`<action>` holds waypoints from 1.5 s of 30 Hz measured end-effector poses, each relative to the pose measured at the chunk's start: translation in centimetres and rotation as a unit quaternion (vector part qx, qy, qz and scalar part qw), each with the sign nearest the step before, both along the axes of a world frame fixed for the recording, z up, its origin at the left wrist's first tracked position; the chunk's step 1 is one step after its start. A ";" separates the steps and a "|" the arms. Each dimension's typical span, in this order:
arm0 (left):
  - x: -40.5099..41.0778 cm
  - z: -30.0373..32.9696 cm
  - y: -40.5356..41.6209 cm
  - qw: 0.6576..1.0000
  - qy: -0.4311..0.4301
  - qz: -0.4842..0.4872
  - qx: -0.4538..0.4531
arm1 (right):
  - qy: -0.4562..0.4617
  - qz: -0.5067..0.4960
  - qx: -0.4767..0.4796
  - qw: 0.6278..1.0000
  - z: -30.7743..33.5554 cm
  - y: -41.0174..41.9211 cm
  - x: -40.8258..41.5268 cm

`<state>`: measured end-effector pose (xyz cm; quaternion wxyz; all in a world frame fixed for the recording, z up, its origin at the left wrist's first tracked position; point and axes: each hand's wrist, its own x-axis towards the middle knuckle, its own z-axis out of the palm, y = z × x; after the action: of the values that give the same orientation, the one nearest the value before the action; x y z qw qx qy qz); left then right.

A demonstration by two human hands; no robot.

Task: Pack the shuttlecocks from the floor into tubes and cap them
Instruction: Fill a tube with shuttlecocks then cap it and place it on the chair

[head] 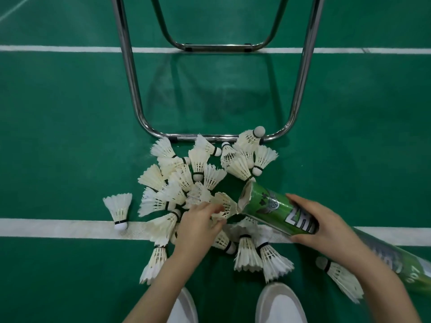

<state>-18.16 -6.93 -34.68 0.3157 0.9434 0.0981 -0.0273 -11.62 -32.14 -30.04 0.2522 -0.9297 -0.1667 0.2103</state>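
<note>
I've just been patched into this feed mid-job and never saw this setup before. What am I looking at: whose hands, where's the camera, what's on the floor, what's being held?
There is one picture, from a camera worn on a person's head, looking down at their own bare hands; no robot is involved. The right hand grips a green tube, open end tilted toward the pile. The left hand pinches a shuttlecock right at the tube's mouth. A pile of white shuttlecocks lies on the green court floor, in front of a metal chair frame. A second tube lies at lower right.
</note>
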 end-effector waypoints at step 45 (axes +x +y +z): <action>-2.9 4.2 0.1 0.889 0.044 0.150 -0.430 | -0.082 0.089 -0.056 0.991 -0.8 4.6 -3.5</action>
<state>-21.03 -6.88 -30.52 0.6865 0.6868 0.2311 -0.0610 -15.16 -27.54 -30.85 0.1652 -0.9381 -0.2563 0.1644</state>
